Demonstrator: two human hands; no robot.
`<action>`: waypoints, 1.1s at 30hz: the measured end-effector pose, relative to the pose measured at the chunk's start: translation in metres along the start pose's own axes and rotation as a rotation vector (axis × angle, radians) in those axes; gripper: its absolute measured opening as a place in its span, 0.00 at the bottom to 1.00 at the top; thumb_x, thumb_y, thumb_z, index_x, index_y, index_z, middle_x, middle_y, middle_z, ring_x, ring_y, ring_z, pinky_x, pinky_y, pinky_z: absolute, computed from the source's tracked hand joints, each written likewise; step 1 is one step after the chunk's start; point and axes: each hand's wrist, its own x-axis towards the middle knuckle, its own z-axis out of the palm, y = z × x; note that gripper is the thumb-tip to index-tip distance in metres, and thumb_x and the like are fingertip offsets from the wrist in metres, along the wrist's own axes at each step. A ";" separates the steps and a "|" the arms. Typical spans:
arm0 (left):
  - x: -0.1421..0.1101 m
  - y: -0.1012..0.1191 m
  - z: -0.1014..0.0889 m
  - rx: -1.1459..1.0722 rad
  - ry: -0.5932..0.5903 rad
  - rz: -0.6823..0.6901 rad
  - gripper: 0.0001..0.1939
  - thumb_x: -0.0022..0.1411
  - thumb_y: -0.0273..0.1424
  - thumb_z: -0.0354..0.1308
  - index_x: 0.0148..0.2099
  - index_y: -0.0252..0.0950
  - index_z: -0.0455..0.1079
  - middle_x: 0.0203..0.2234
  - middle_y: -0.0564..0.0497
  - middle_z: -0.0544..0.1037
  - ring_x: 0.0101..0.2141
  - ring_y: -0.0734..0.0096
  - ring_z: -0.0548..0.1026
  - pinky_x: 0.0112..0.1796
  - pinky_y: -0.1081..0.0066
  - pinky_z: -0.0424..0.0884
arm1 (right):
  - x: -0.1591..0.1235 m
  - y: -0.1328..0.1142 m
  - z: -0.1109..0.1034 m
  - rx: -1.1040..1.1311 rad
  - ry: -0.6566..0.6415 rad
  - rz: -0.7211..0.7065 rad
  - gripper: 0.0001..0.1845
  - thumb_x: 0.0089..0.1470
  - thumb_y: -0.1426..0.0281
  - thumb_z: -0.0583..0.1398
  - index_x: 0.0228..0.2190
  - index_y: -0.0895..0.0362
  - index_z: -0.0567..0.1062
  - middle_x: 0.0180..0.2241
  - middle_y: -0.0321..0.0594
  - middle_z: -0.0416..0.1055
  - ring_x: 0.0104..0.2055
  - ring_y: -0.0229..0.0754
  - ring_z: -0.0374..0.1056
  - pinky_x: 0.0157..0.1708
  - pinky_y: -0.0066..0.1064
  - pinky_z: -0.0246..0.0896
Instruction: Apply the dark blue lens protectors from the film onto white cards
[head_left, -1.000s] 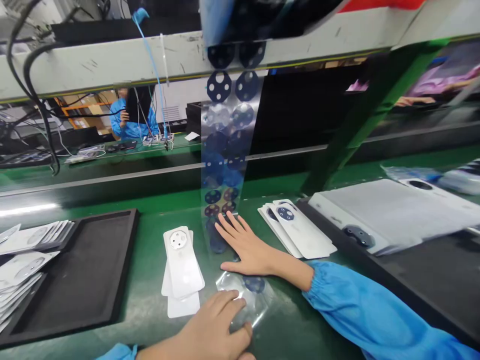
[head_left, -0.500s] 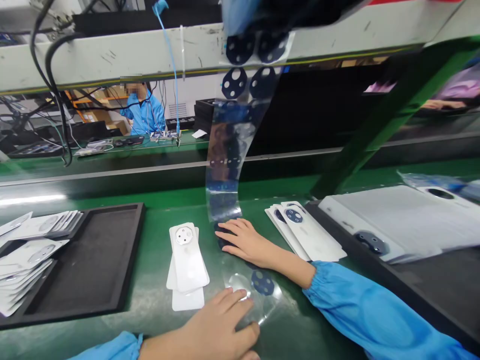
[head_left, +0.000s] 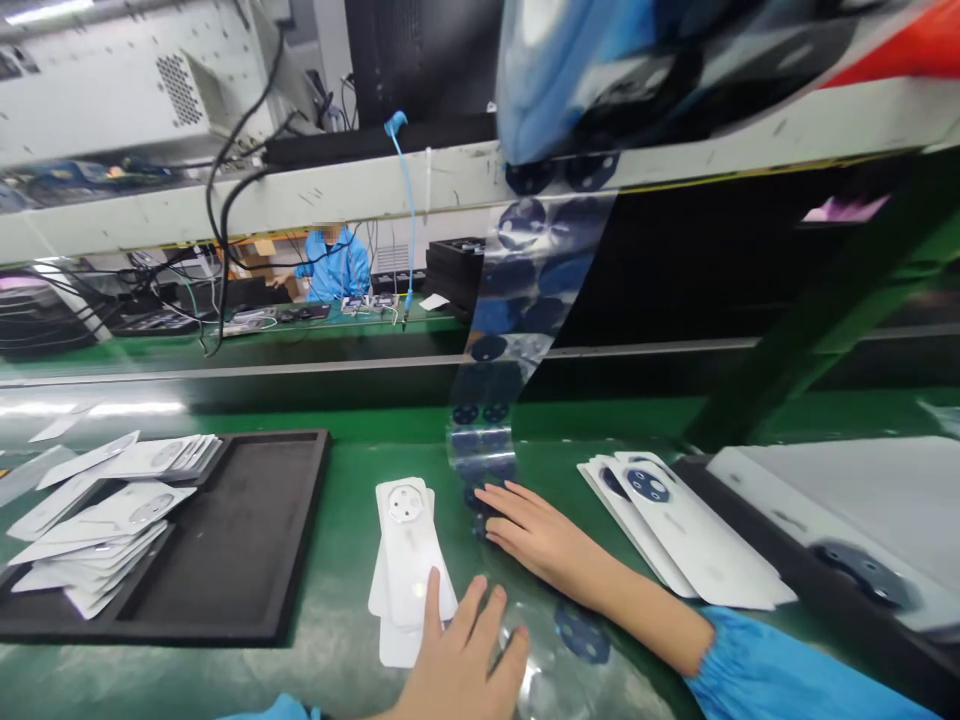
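Note:
A clear film strip (head_left: 517,330) carrying dark round lens stickers hangs from the overhead shelf down to the green table. My right hand (head_left: 536,535) lies flat on the strip's lower end, fingers stretched out and pressing it to the table. My left hand (head_left: 461,660) rests lower down with fingers spread, its fingertips at the edge of a small stack of white cards (head_left: 409,565) with a round cutout. One dark sticker (head_left: 581,632) lies on the film beside my right forearm.
A black tray (head_left: 225,540) sits at the left with loose white cards (head_left: 105,510) spilling over it. More white cards with dark lens rings (head_left: 675,530) lie at the right beside another black tray holding white sheets (head_left: 862,510). A person in blue works at a far bench (head_left: 334,265).
The camera view tilted upward and shifted. My left hand moved left from the film toward the white card stack. My right hand stays flat on the strip's end.

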 end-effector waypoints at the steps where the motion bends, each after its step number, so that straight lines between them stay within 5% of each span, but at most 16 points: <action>1: -0.001 0.000 0.002 0.010 0.024 -0.007 0.28 0.70 0.54 0.45 0.53 0.38 0.73 0.52 0.42 0.75 0.56 0.48 0.67 0.63 0.39 0.27 | 0.001 0.001 -0.005 0.020 0.032 0.013 0.14 0.71 0.73 0.50 0.44 0.59 0.76 0.57 0.52 0.68 0.59 0.53 0.65 0.59 0.55 0.63; 3: -0.001 0.000 0.000 0.004 0.007 -0.051 0.29 0.69 0.55 0.46 0.53 0.39 0.73 0.53 0.42 0.74 0.57 0.47 0.66 0.62 0.39 0.26 | 0.004 0.005 -0.021 0.090 0.131 0.121 0.13 0.71 0.70 0.51 0.47 0.56 0.75 0.54 0.48 0.72 0.56 0.53 0.69 0.57 0.53 0.67; 8: 0.003 0.001 -0.025 -0.057 -0.180 -0.172 0.34 0.66 0.55 0.51 0.58 0.32 0.69 0.60 0.33 0.66 0.64 0.40 0.56 0.62 0.42 0.23 | -0.003 0.016 -0.060 0.481 0.487 0.775 0.19 0.70 0.57 0.56 0.56 0.53 0.68 0.47 0.44 0.77 0.36 0.50 0.78 0.42 0.44 0.77; 10: 0.004 0.001 -0.030 -0.058 -0.215 -0.174 0.36 0.65 0.53 0.53 0.62 0.29 0.66 0.62 0.30 0.63 0.65 0.39 0.55 0.62 0.41 0.24 | -0.009 0.018 -0.061 0.602 0.471 0.852 0.25 0.68 0.55 0.57 0.61 0.52 0.64 0.52 0.46 0.74 0.32 0.49 0.78 0.40 0.45 0.78; 16: 0.004 -0.002 -0.025 -0.023 -0.251 -0.136 0.34 0.62 0.50 0.56 0.62 0.33 0.67 0.62 0.32 0.63 0.63 0.35 0.58 0.61 0.39 0.23 | -0.018 0.023 -0.043 0.582 -0.080 0.489 0.20 0.70 0.57 0.54 0.54 0.51 0.77 0.57 0.40 0.70 0.60 0.54 0.65 0.63 0.49 0.61; 19: -0.001 -0.005 -0.017 0.040 -0.260 -0.095 0.35 0.63 0.53 0.54 0.62 0.33 0.67 0.63 0.34 0.64 0.65 0.36 0.53 0.61 0.38 0.22 | -0.022 0.029 -0.050 0.631 -0.282 0.456 0.24 0.68 0.54 0.58 0.58 0.51 0.74 0.60 0.40 0.66 0.66 0.55 0.55 0.67 0.50 0.52; 23: -0.006 -0.004 -0.001 0.113 -0.092 -0.071 0.24 0.68 0.47 0.52 0.58 0.39 0.71 0.61 0.42 0.68 0.68 0.46 0.47 0.63 0.38 0.27 | -0.028 0.035 -0.061 0.598 -0.463 0.501 0.42 0.57 0.46 0.66 0.65 0.49 0.63 0.68 0.41 0.50 0.71 0.59 0.40 0.69 0.55 0.38; 25: 0.001 -0.001 0.006 0.127 0.043 -0.083 0.17 0.70 0.40 0.52 0.52 0.39 0.74 0.58 0.43 0.71 0.68 0.50 0.51 0.65 0.38 0.32 | -0.029 0.035 -0.057 0.568 -0.514 0.467 0.42 0.61 0.45 0.62 0.67 0.46 0.57 0.69 0.40 0.45 0.71 0.58 0.36 0.69 0.57 0.31; 27: 0.019 -0.001 0.009 0.111 0.064 -0.089 0.20 0.70 0.42 0.50 0.53 0.35 0.74 0.59 0.40 0.70 0.67 0.49 0.53 0.66 0.42 0.32 | -0.029 0.034 -0.048 0.509 -0.508 0.428 0.38 0.65 0.46 0.57 0.68 0.45 0.54 0.69 0.39 0.43 0.71 0.56 0.35 0.69 0.59 0.30; 30: 0.057 -0.006 0.011 0.016 -0.225 -0.180 0.33 0.73 0.47 0.43 0.66 0.25 0.63 0.66 0.34 0.58 0.67 0.44 0.51 0.66 0.43 0.36 | -0.031 0.030 -0.031 0.357 -0.408 0.383 0.34 0.67 0.47 0.55 0.67 0.48 0.60 0.68 0.43 0.50 0.70 0.58 0.42 0.67 0.62 0.40; 33: 0.087 -0.022 0.019 -0.134 -0.535 -0.272 0.35 0.76 0.44 0.37 0.70 0.20 0.52 0.67 0.31 0.51 0.67 0.43 0.51 0.65 0.41 0.46 | -0.037 0.026 -0.022 0.221 -0.254 0.298 0.29 0.70 0.50 0.52 0.60 0.56 0.72 0.61 0.51 0.64 0.63 0.60 0.59 0.62 0.61 0.56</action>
